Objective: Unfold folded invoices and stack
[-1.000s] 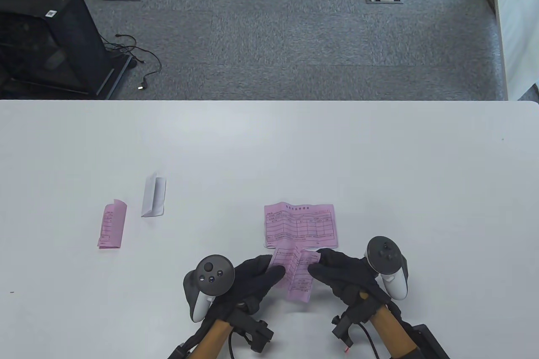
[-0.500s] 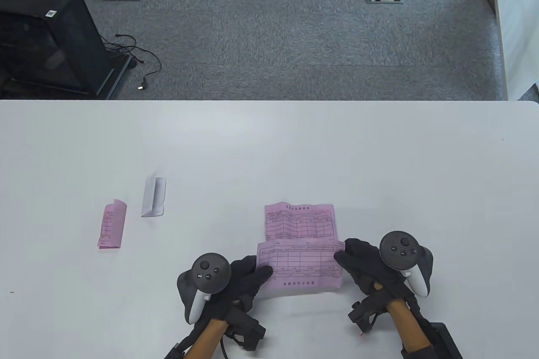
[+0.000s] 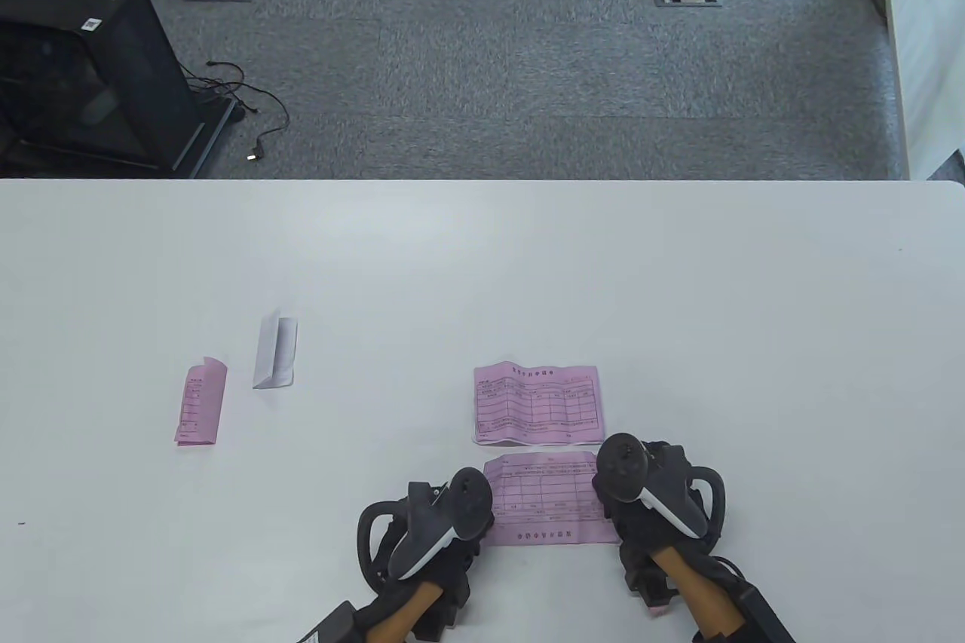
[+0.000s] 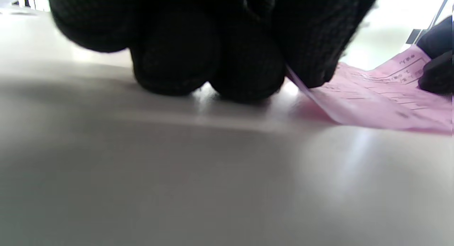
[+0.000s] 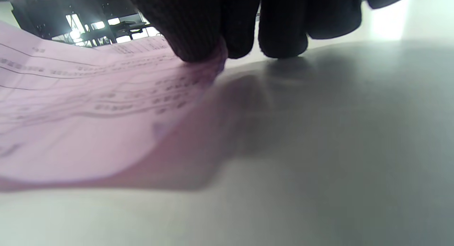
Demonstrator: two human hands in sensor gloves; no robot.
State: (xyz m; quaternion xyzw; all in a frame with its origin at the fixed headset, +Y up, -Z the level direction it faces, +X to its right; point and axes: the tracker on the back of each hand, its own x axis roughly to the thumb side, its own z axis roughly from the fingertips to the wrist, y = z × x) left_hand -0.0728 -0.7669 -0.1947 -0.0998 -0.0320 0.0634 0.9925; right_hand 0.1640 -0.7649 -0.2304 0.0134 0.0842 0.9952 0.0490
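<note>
White tabletop is carrying the work at the lower centre of the table view, where the left hand and right hand are pinching opposite side edges of a freshly unfolded pink printed invoice sheet, its left edge lifting off the surface. It is lying just below, and apart from, the flat pink invoice stack. Judgement: both pinches should be holding the sheet taut while carrying it squarely onto that stack; a folded pink invoice and folded white paper slip are waiting at middle left.
</note>
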